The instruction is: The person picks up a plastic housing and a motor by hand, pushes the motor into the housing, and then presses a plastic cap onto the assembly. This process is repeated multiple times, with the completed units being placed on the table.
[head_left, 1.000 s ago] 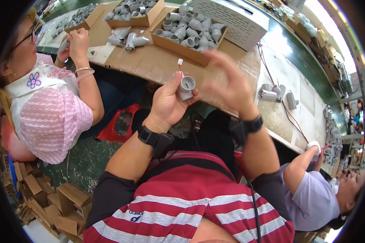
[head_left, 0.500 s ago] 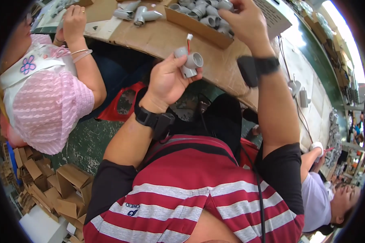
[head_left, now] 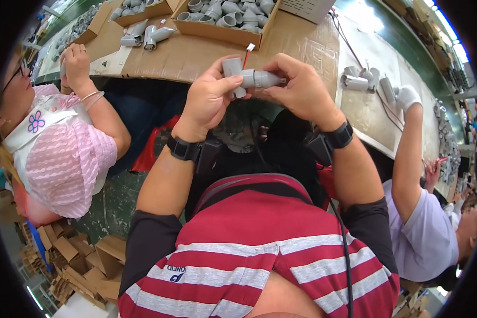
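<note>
My left hand (head_left: 201,98) is closed around a grey plastic tee-shaped housing (head_left: 231,67), the thumb lying across it. From its top rises a short red wire with a white connector (head_left: 250,47) on the end. My right hand (head_left: 306,93) pinches a grey cone-shaped nozzle (head_left: 265,79) by its narrow tip. The nozzle's wide end meets the housing's round opening; whether it is fixed there I cannot tell. Both hands are just off the table's front edge, above my lap.
A cardboard box (head_left: 217,34) of grey nozzles stands ahead on the table (head_left: 297,45). Grey housings (head_left: 151,38) lie left of it, more parts (head_left: 359,80) right. One co-worker (head_left: 71,153) sits at left; another person's white-gloved hand (head_left: 408,97) reaches in from the right.
My right hand has come back from the parts box with a nozzle and brought it against the housing. The housing has turned in my left hand. The gloved hand at right has reached farther over the table.
</note>
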